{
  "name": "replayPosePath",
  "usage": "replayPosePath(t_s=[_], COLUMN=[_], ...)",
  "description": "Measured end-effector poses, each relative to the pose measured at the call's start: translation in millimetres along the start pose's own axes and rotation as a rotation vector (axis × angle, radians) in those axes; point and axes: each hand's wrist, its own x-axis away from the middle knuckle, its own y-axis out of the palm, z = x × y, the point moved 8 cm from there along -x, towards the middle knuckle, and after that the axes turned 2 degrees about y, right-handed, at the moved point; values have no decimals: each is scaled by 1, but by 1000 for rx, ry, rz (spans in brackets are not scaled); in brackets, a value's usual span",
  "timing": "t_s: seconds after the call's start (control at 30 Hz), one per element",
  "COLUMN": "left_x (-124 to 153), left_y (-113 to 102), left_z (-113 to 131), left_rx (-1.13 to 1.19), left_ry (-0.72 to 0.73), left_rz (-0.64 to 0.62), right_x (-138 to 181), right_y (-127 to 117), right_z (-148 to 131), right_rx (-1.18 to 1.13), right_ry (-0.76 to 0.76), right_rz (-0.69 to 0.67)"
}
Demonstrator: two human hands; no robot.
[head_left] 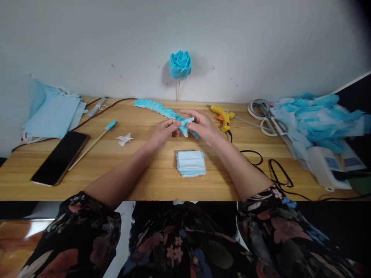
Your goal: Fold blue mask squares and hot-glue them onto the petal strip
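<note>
Between my two hands is a small folded piece of blue-and-white mask fabric (pixel 185 126). My left hand (pixel 165 133) pinches its left side between thumb and fingers. On the other side, my right hand (pixel 203 126) grips it with the thumb, the index finger stretched out above. A row of overlapping folded blue pieces (pixel 158 107) curves across the table behind and up to my hands. Below them lies a stack of cut mask squares (pixel 191 163). A yellow glue gun (pixel 222 116) rests just beyond my right hand.
A blue fabric flower (pixel 180 65) on a stick stands against the wall. At left are masks (pixel 52 112), a phone (pixel 60 158) and a blue-tipped stick (pixel 92 146). At right lie scissors (pixel 272 125), tape (pixel 259 108), mask scraps (pixel 319 119) and a black cable (pixel 279 173).
</note>
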Motion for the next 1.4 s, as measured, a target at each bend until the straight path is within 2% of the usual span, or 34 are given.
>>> replayPosePath(t_s=[0.17, 0.43, 0.87, 1.2, 1.4], left_x=[2, 0, 2, 3, 1], left_y=[4, -3, 0, 3, -3], left_z=[3, -2, 2, 5, 2], left_rx=[-21, -14, -74, -139, -34], left_ry=[8, -11, 12, 38, 17], left_rz=[-37, 30, 13, 5, 71], right_x=[0, -2, 4, 0, 1], right_y=[1, -7, 0, 5, -1], right_z=[4, 18, 7, 18, 18], right_rx=[-52, -283, -166, -182, -387], right_ry=[26, 68, 30, 34, 97], right_rz=[4, -6, -21, -4, -43])
